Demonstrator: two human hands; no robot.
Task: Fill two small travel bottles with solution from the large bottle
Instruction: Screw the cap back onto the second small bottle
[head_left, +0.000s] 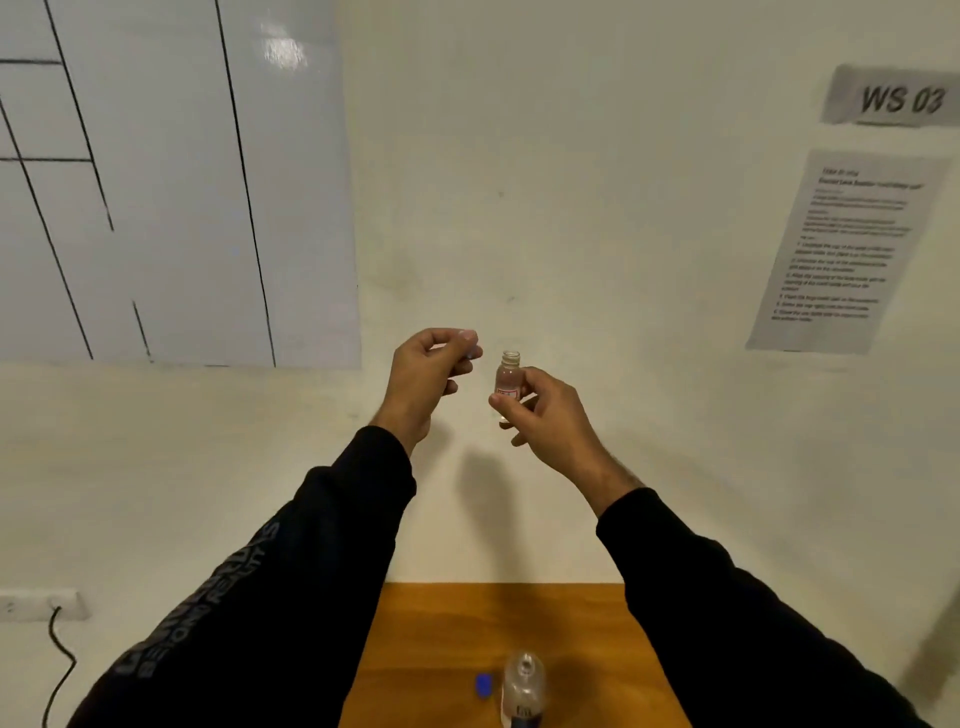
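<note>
Your right hand is raised in front of the wall and its grip is clamped on a small travel bottle: thumb and fingers pinch the lower half of it, and it stands upright with its neck uncapped. A pale liquid fills it to about the shoulder. Your left hand hangs at nine o'clock of that bottle, near it but not touching. Its thumb and fingertips are pressed together as if pinching something small; what lies between them is too blurred to make out, so you cannot tell whether it holds a cap or nothing at all. Both arms wear black sleeves, the left one with pale lettering along the forearm.

Down at six o'clock, well below your hands, the wooden worktop shows between your forearms. The large bottle stands on it near the bottom edge of the view, clear, its neck open. Just beside it at nine o'clock lies a small blue cap.

On the wall at two o'clock hangs a sign reading "WS 03", with a printed sheet beneath it. At ten o'clock is a whiteboard crossed with black lines. At eight o'clock a black cable drops from a wall socket.
</note>
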